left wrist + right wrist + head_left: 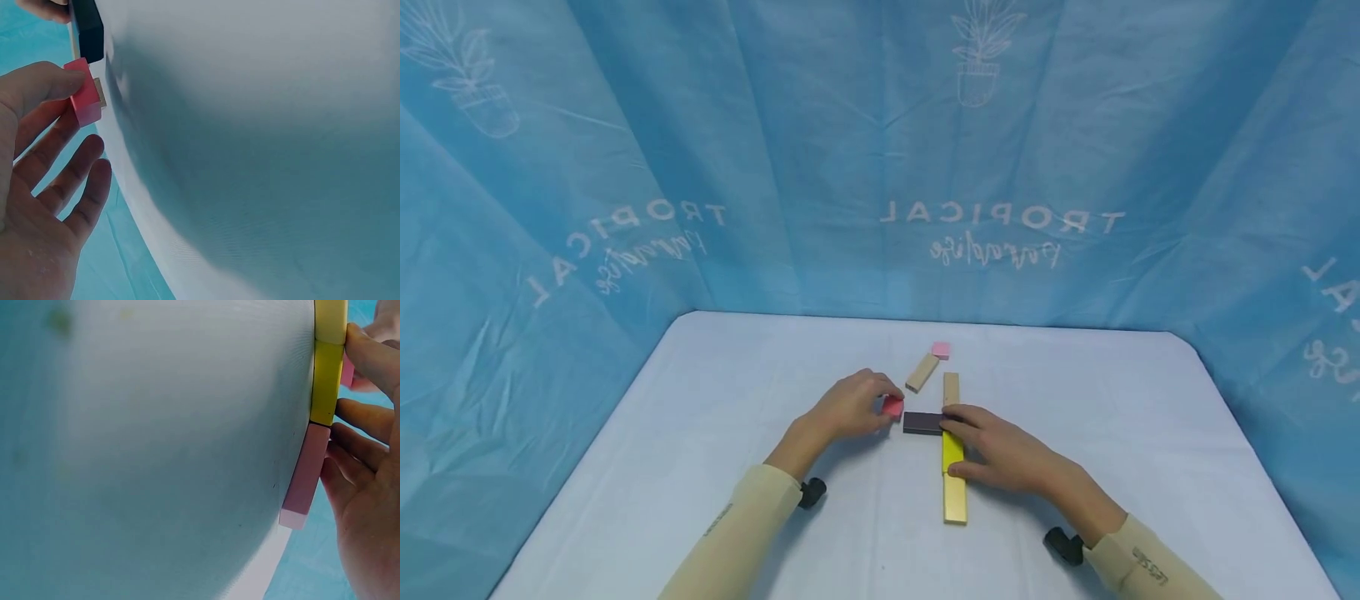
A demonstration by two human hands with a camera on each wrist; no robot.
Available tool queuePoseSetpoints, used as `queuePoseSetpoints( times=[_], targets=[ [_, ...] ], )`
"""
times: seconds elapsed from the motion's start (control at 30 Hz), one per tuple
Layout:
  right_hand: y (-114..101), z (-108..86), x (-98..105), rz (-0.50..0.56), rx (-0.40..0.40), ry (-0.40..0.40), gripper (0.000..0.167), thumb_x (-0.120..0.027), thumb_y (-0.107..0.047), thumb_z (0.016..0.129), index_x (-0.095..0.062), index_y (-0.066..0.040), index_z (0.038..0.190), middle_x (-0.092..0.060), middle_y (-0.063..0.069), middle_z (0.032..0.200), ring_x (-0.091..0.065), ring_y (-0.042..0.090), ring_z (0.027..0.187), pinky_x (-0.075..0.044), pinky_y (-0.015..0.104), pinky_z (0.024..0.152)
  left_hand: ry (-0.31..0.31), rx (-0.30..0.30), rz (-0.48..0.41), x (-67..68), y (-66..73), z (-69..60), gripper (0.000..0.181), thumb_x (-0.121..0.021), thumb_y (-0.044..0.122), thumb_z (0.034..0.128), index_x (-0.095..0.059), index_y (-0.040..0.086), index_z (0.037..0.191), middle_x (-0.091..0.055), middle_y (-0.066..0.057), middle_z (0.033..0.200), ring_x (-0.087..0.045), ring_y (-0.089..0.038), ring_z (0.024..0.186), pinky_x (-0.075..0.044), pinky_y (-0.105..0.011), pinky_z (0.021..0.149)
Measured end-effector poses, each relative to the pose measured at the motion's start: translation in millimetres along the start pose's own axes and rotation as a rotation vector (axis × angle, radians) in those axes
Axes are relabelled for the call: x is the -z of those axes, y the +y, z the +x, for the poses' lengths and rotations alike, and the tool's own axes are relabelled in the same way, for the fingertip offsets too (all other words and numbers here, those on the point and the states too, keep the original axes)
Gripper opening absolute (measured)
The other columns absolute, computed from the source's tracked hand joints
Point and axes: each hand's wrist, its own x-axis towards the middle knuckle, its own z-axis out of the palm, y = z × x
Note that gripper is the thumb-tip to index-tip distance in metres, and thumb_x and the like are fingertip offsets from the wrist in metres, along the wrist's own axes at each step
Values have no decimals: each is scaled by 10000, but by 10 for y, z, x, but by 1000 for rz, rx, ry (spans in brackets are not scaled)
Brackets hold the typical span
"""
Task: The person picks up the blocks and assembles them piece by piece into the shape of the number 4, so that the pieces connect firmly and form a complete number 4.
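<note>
My left hand pinches a red block between thumb and fingers, just left of a dark block. Its other fingers spread apart in the left wrist view. The dark block lies crosswise, its right end against a row of blocks and partly under my right fingers. My right hand rests on that row, thumb near the joint between the yellow block and the pale gold block. Those fingers are fairly straight. At the row's far end lies another block, tan in the head view, pinkish in the right wrist view.
Beyond the hands, a loose tan block lies slanted, with a pink block by its far end. All of it is on a white-covered table. Blue printed curtains stand behind and at both sides.
</note>
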Motion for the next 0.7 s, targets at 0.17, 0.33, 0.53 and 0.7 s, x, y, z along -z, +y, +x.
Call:
queuePoseSetpoints(
  times=[0.17, 0.33, 0.53, 0.7],
  targets=[
    [-13, 5, 7, -2, -8, -15, 745, -597, -628, 841, -464, -204, 1439, -314, -13, 1519, -316, 189, 1367, -349, 411, 1054, -8, -13, -7, -10, -1, -45, 355, -776, 276, 805, -707, 229, 1150, -638, 80, 1140, -535, -106, 1018, -478, -312, 886],
    [-11, -1, -1, -2, -21, -13, 743, -609, -619, 839, -453, -220, 1446, -301, -22, 1526, -303, 192, 1377, -345, 416, 1056, -5, -26, 1, -20, 13, -49, 356, -771, 250, 797, -706, 237, 1146, -639, 91, 1129, -535, -98, 1008, -476, -311, 882],
    [3, -5, -15, -12, -14, -6, 744, -598, -625, 842, -441, -231, 1453, -293, -32, 1529, -299, 178, 1378, -347, 406, 1055, -15, -31, 1, -38, 21, -50, 331, -767, 248, 798, -716, 242, 1124, -645, 103, 1094, -527, -87, 955, -479, -292, 852],
    [-6, -8, -12, 1, -17, -9, 745, -611, -618, 838, -443, -231, 1452, -299, -38, 1524, -301, 174, 1376, -349, 404, 1054, -13, -33, -5, -57, 22, -63, 308, -770, 247, 793, -723, 244, 1097, -644, 114, 1060, -516, -86, 920, -477, -280, 822]
  ],
)
